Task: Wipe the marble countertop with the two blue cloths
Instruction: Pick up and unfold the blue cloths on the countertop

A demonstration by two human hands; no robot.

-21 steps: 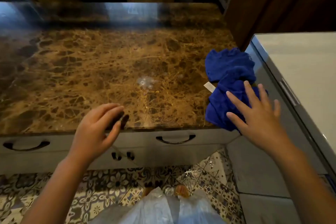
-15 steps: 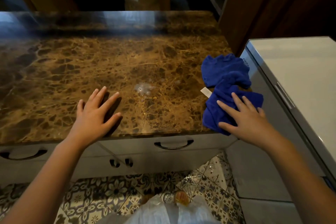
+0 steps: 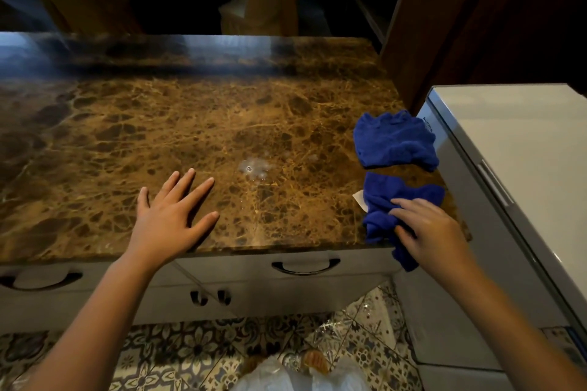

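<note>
The brown marble countertop (image 3: 133,143) fills the middle of the view. Two blue cloths lie at its right end. The far cloth (image 3: 395,141) is crumpled beside the white appliance. The near cloth (image 3: 386,200) has a white tag and hangs a little over the front edge. My right hand (image 3: 425,232) is closed on this near cloth, fingers curled into the fabric. My left hand (image 3: 173,216) lies flat on the marble near the front edge, fingers spread, holding nothing. A small wet, foamy patch (image 3: 255,167) sits between my hands.
A white appliance (image 3: 514,149) stands right of the counter, close to the cloths. White drawers with dark handles (image 3: 305,267) run under the front edge. Patterned floor tiles (image 3: 178,349) lie below. Wooden furniture stands in the dark behind the counter.
My left hand came down flat onto the marble. My right hand closed on the near cloth and pulled it toward the front edge, so a gap opened between the two cloths.
</note>
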